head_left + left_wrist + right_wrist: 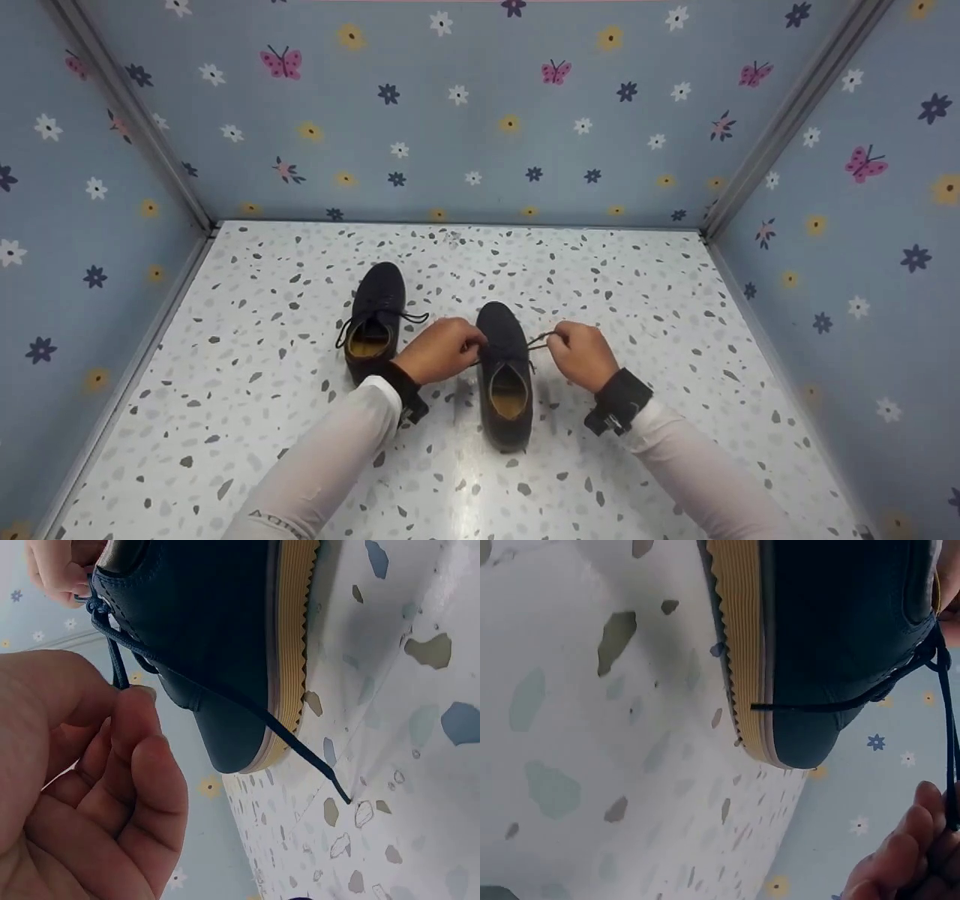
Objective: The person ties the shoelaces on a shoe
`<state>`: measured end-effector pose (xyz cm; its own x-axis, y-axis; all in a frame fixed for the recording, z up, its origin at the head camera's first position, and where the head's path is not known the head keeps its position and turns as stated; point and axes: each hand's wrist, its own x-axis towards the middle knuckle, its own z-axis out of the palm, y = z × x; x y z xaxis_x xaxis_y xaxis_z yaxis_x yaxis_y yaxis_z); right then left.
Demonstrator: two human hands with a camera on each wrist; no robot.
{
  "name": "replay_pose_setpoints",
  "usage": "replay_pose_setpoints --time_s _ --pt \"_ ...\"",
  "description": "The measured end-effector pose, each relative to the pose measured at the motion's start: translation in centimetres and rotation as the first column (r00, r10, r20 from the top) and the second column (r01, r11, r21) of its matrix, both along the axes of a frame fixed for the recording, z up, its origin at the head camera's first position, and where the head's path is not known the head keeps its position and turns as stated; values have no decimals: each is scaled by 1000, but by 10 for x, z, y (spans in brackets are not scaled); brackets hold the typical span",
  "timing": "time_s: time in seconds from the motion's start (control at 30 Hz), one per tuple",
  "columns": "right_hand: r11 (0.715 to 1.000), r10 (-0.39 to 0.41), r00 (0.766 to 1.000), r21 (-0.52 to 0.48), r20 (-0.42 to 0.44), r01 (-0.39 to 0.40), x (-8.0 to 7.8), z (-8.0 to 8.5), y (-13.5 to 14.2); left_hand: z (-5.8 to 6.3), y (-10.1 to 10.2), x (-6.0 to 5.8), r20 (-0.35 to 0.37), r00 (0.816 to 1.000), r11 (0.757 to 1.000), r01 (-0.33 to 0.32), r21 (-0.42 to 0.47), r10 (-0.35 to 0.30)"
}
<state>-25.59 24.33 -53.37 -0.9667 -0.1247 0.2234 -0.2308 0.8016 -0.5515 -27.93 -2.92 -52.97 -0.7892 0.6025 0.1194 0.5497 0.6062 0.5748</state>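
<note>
A dark navy lace-up shoe [501, 324] stands upright on the floor, toe pointing away from me, between my two hands. Its shoelace [225, 694] is tied in a bow at the throat, and a loose end hangs down each side. My left hand [444, 349] pinches one loop of the bow between thumb and forefinger. On the opposite side, my right hand [585, 355] pinches the other loop, which is stretched taut away from the shoe. The pale ridged sole [742, 637] shows in both wrist views.
A matching laced shoe [381, 289] sits to the left, partly behind my left wrist, its bow loops spread to both sides. Speckled white flooring [637, 285] lies under everything. Blue panels [480, 150] with flowers and butterflies enclose the back and both sides.
</note>
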Motion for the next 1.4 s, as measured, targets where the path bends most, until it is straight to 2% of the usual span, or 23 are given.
replay_pose_setpoints --time_s 0.1,0.27,0.43,0.63,0.73,0.8,0.87,0.9,1.0,1.07,1.2,1.27,1.3,1.4 --pt "999 49 999 18 4 -49 0 -2 1 0 0 0 -11 1000 1000 -8 6 8" --pt "981 152 984 135 -88 -139 2 -1 3 0 2 0 -10 1000 1000 -21 20 21" --pt "984 145 986 118 -84 -135 -1 4 4 -1 3 0 7 999 999 -35 32 34" --pt "996 93 996 -3 -6 -93 -4 4 9 -1 2 -1 35 998 999 -47 17 46" --pt "990 61 994 -133 93 -49 -5 2 12 -1 1 -1 41 998 999 -48 9 48" --pt "964 62 982 -266 180 -12 -6 -1 14 -2 1 -1 40 998 999 -47 8 47" --pt "901 97 957 -433 273 32 -6 -3 15 -2 1 0 42 998 999 -49 3 49" --pt "854 120 940 -516 320 66 -6 -4 15 -3 1 0 41 998 999 -49 0 49" --pt "687 212 886 -708 413 165 -5 -5 15 -3 1 1 26 998 999 -51 -1 51" --pt "580 282 856 -788 433 207 -3 -5 15 -4 0 2 16 998 999 -53 4 53" --pt "370 448 816 -907 365 203 0 -9 15 -4 -1 4 -3 999 999 -53 5 53" --pt "277 523 793 -942 313 189 1 -11 14 -5 -1 5 -24 999 999 -41 -2 41" --pt "237 554 782 -955 285 180 1 -13 14 -5 -2 5 -39 999 999 -33 -8 33" --pt "146 612 761 -977 214 157 1 -15 10 -5 -2 6 -86 996 1000 -13 -14 11"
